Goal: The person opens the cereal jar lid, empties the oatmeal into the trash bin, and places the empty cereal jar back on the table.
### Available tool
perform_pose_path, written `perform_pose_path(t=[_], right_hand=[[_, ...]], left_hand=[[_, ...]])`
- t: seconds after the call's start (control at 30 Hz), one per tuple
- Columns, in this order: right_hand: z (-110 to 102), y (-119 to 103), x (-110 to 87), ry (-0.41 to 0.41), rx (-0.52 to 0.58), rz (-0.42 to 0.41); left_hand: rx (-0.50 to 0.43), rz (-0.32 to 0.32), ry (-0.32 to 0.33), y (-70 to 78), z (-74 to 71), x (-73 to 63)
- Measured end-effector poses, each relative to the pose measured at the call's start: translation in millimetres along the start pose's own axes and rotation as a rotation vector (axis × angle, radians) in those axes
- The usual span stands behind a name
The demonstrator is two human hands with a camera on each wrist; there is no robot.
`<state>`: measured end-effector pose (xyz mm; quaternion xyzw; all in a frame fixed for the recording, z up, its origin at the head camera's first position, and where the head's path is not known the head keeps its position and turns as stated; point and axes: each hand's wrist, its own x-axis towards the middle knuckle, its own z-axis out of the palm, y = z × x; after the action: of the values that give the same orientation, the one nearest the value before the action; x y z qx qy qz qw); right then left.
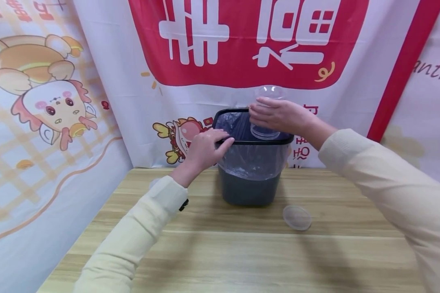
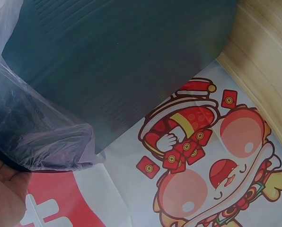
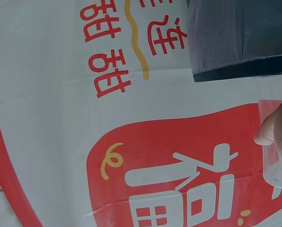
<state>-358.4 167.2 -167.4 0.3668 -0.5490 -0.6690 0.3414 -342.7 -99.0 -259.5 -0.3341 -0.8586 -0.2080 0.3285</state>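
Observation:
A dark trash bin (image 1: 251, 189) with a clear plastic liner (image 1: 254, 162) folded over its rim stands at the back of the table. My left hand (image 1: 207, 150) holds the bin's left rim, the thumb in front and the fingers over the edge. In the left wrist view that hand (image 2: 6, 189) shows only partly, against the lined rim. My right hand (image 1: 278, 116) grips a clear plastic cup (image 1: 271, 92) over the bin. The cup's lower end is within the bin's opening. In the right wrist view the hand (image 3: 280, 135) shows a thumb on the clear wall.
A clear round lid (image 1: 297, 217) lies on the wooden table (image 1: 223, 256), right of the bin's base. Behind my left forearm, a translucent piece (image 1: 154, 183) is mostly hidden. A printed cloth (image 1: 106, 81) hangs close behind the bin and along the left side.

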Motion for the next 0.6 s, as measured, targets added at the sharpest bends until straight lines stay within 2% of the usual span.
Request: perform_pose_path(t=[0.33, 0.6], right_hand=[[1.2, 6.8, -3.9, 0.029, 0.064, 0.076], [5.2, 7.1, -7.8, 0.069, 0.124, 0.18]], left_hand=[[0.0, 0.005, 0.005, -0.5, 0.7, 0.9], [-0.006, 0.0, 0.004, -0.2, -0.1, -0.2]])
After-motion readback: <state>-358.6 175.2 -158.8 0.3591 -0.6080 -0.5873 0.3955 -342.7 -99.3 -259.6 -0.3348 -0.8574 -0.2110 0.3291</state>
